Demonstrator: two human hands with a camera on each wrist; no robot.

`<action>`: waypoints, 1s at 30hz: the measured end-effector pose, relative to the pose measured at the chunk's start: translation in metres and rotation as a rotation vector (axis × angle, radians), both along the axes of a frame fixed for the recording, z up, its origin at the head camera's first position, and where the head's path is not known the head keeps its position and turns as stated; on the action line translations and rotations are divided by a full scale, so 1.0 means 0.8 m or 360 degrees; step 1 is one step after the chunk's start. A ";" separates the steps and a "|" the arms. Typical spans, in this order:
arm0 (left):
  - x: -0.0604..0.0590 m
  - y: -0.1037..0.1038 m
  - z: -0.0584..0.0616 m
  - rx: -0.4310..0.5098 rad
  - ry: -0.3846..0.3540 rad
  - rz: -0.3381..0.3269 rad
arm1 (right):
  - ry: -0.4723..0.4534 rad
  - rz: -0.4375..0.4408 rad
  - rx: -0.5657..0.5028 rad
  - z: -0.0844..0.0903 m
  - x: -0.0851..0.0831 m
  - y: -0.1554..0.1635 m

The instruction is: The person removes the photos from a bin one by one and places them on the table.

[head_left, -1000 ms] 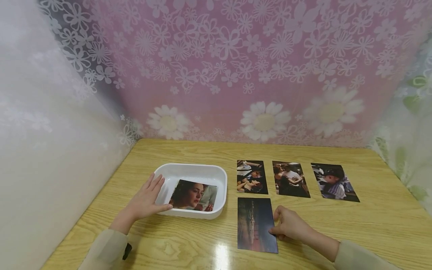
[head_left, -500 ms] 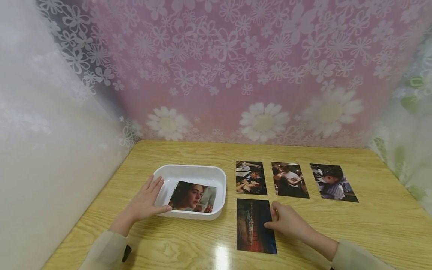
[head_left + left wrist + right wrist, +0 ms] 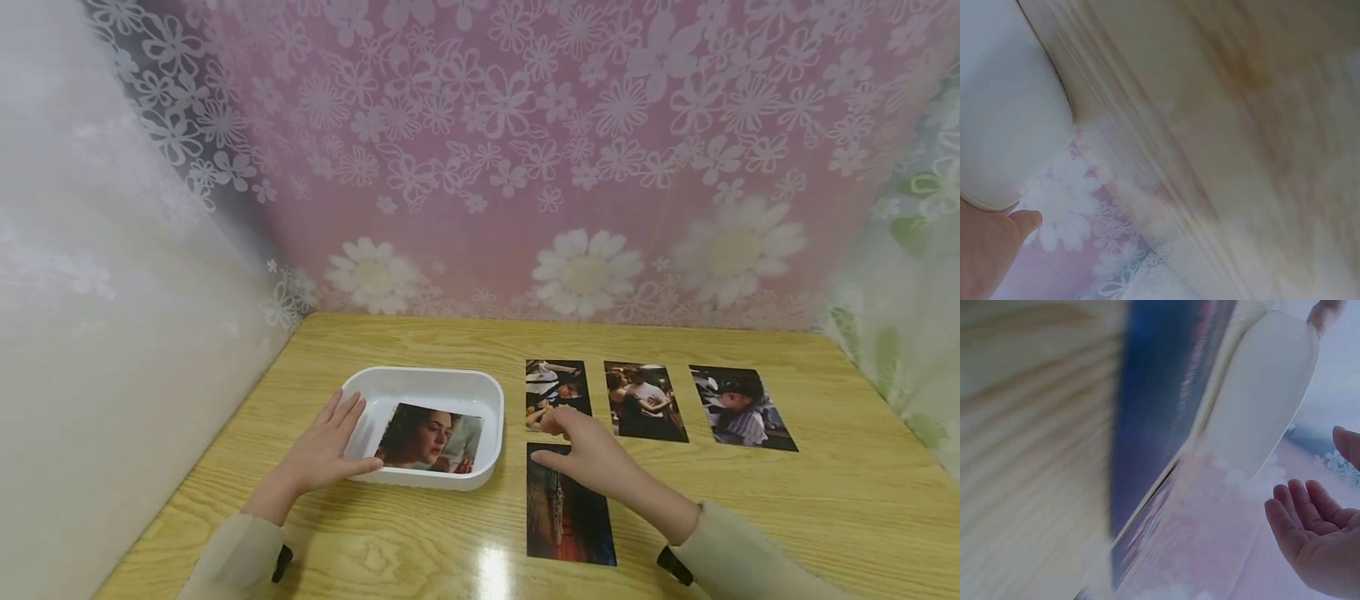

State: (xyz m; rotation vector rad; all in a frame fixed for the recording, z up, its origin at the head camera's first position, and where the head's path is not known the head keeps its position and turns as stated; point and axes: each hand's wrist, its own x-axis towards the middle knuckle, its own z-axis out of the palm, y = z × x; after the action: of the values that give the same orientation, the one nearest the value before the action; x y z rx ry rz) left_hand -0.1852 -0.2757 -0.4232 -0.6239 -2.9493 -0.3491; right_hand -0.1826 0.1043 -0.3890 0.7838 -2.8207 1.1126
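My left hand (image 3: 322,446) rests on the left rim of a white tray (image 3: 450,372), its fingers straight and the thumb lying on the front rim. In the tray lies a photo (image 3: 431,442) of a person's head in profile. My right hand (image 3: 600,462) hovers over the top part of a dark photo (image 3: 566,525) with blue and red tones, right of the tray. Its fingers are loosely bent with nothing between them, as the right wrist view also shows. They overlap the lower edge of a photo (image 3: 551,383) of several people behind.
Two more photos stand in the back row: a dancing couple (image 3: 647,400) and a person in a cap (image 3: 742,408). All lie on a wood-grain table (image 3: 420,542). A pink floral curtain (image 3: 480,167) hangs along the back edge.
My right hand has let go of the dark photo's right edge and moved left and up over its top. The dark photo lies in place. The left hand has stayed on the tray.
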 end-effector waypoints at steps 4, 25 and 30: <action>0.001 0.001 0.001 0.0005 -0.0010 -0.0002 | 0.0063 0.0051 -0.0027 0.002 -0.010 -0.030; 0.002 0.000 0.002 0.0008 -0.0028 0.0017 | 0.0149 0.0299 0.0402 -0.021 -0.061 -0.153; 0.000 0.000 0.002 -0.0005 -0.0013 0.0014 | 0.0197 0.0287 0.0636 -0.029 -0.066 -0.162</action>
State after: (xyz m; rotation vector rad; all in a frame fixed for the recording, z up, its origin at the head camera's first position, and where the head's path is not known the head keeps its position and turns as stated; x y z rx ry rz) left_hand -0.1849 -0.2755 -0.4215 -0.6109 -2.9603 -0.3471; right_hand -0.2357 -0.0255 -0.4126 1.1051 -2.9463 0.4866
